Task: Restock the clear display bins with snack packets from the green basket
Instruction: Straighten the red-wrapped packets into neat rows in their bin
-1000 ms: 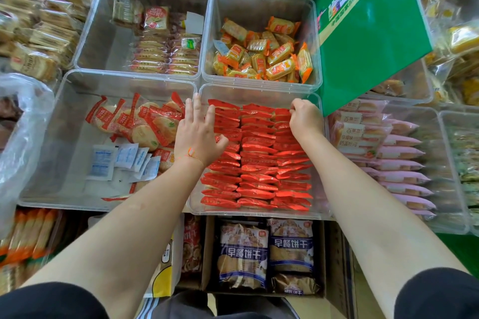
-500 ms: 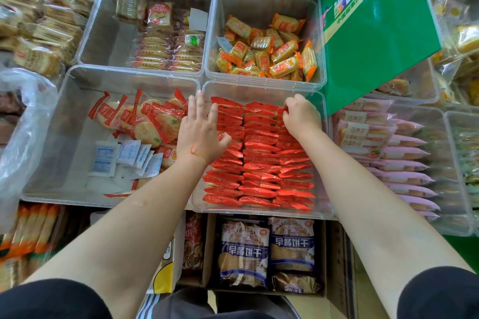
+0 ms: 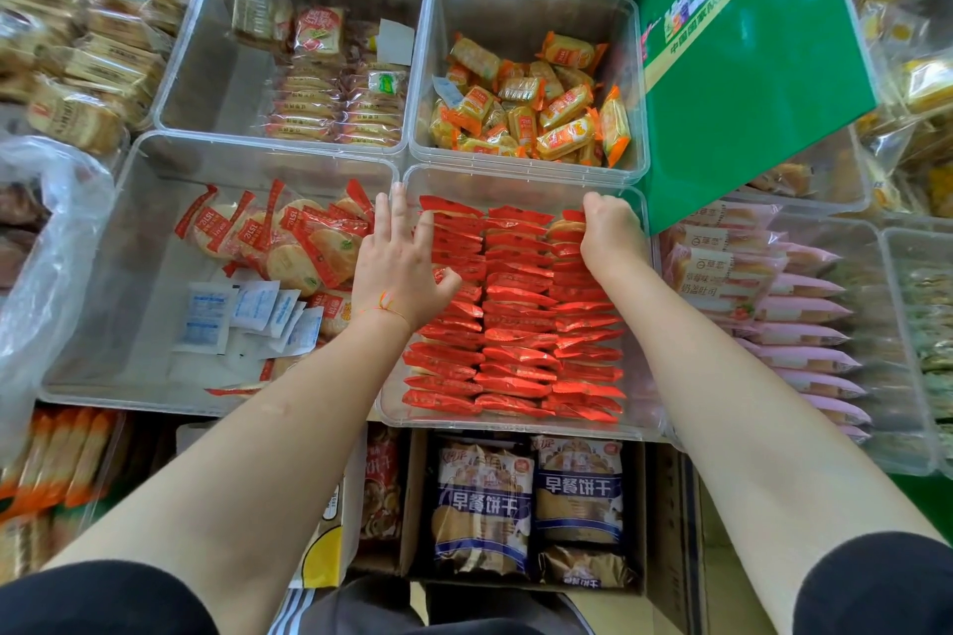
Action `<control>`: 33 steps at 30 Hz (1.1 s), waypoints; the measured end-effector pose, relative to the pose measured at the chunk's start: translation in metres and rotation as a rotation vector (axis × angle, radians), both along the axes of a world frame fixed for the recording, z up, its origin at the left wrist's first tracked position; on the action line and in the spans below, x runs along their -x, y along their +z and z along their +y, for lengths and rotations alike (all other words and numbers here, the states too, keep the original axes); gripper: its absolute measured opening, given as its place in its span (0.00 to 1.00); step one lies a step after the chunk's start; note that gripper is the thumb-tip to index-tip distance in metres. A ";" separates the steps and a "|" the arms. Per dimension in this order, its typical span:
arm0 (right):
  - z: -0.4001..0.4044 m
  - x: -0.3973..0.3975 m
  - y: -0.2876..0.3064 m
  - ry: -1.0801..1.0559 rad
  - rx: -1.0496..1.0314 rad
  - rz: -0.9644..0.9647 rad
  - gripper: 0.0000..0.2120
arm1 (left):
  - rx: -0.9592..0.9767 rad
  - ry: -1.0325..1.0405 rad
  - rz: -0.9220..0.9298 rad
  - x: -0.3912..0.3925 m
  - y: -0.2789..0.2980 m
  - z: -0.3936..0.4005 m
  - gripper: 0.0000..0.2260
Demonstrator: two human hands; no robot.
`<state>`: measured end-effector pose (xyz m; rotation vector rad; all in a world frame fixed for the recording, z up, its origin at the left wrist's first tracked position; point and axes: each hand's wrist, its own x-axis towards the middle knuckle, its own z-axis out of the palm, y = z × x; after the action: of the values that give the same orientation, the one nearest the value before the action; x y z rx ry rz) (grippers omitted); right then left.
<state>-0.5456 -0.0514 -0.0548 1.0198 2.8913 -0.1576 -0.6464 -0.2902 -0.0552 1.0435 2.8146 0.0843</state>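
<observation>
- head view: green board (image 3: 758,67) at top right carries yellow-band chinese print, roughly "中国国家队官方饮品"; it leans over the right-hand bins.
- cardboard box (image 3: 665,521) below the bins holds blue-labelled bags (image 3: 575,495) with print that appears upside down, reading "早餐饼干".
- pink packets (image 3: 804,309) in the right bin show small chinese text, mostly too small to read.
- round cracker packs (image 3: 304,242) in the left bin have red labels; text not legible.
- red snack packets (image 3: 515,315) fill the centre clear bin (image 3: 515,175) in three tight rows.
- left hand (image 3: 399,263): fingers straight and spread, lying flat on the left row, over the bin's left wall.
- right hand (image 3: 611,235): fingers curled down over packets at the far end of the right row, apparently gripping them.
- green basket: can't tell where it is.
</observation>
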 end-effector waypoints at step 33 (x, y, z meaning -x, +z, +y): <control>0.010 0.006 0.005 0.049 -0.020 -0.173 0.13 | -0.007 0.000 0.006 -0.001 -0.001 0.000 0.32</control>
<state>-0.5519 -0.0419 -0.0495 0.9150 2.7637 -0.0354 -0.6458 -0.2897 -0.0566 1.0473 2.8221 0.0913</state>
